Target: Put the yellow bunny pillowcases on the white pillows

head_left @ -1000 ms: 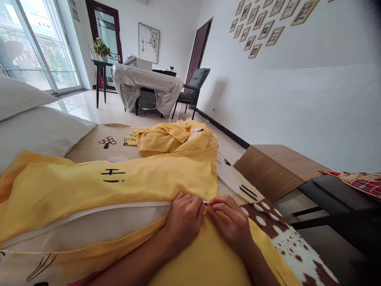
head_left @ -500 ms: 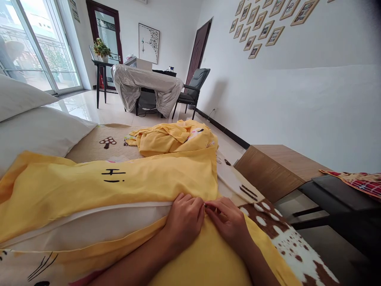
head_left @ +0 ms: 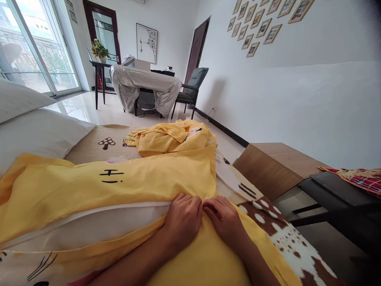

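A yellow pillowcase [head_left: 119, 182] with black "Hi" lettering lies across the bed in front of me, its long side gaping over a white pillow [head_left: 89, 224] inside. My left hand [head_left: 183, 220] presses on the case at the right end of that gap, fingers curled over the edge. My right hand [head_left: 224, 220] sits against it, fingertips pinching the fabric edge where the opening ends. The zipper pull itself is hidden under my fingers.
Two white pillows [head_left: 35, 131] are stacked at the left. A crumpled yellow cloth [head_left: 171, 139] lies farther up the bed. A wooden side table [head_left: 268, 167] and a black bench [head_left: 333, 194] stand to the right. A covered desk [head_left: 145, 87] and chair [head_left: 192, 89] are across the room.
My right hand has drawn slightly left, closing tight against my left hand. The view has shifted a little. The pillowcase gap looks the same.
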`<state>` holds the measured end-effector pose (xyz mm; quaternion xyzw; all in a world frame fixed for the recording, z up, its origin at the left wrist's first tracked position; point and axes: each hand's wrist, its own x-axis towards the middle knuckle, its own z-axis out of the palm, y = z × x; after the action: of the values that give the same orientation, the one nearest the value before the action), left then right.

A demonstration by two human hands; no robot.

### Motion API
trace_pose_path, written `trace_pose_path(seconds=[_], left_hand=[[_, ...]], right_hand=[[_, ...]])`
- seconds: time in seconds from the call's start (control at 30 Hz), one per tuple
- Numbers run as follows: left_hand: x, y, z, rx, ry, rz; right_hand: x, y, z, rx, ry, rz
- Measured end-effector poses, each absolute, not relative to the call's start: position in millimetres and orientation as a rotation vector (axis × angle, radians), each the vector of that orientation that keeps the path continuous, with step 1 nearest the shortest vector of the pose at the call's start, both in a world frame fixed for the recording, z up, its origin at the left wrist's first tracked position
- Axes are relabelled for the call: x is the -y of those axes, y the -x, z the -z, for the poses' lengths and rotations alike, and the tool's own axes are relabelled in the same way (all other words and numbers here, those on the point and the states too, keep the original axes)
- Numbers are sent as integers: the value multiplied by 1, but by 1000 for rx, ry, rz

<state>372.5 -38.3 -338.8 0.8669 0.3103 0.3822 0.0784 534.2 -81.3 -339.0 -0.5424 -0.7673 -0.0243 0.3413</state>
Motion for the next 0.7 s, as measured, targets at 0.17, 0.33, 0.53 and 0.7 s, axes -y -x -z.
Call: trace_pose_path(seconds=[0.17,0.33,0.53,0.7], left_hand=[[40,-373,340,-944,-2796,-1165],[54,-367,329,-992,-3057,-1199],[80,-361,320,-1013,-3215,-1181],[78,-364,327,-997,-3054,-1001]], right_hand=[[81,-535,341,1999,1404,93],[80,-537,344,1968,1393,108],[80,-536,341,1943,1383,68],[82,-535,337,1919,1394,29]])
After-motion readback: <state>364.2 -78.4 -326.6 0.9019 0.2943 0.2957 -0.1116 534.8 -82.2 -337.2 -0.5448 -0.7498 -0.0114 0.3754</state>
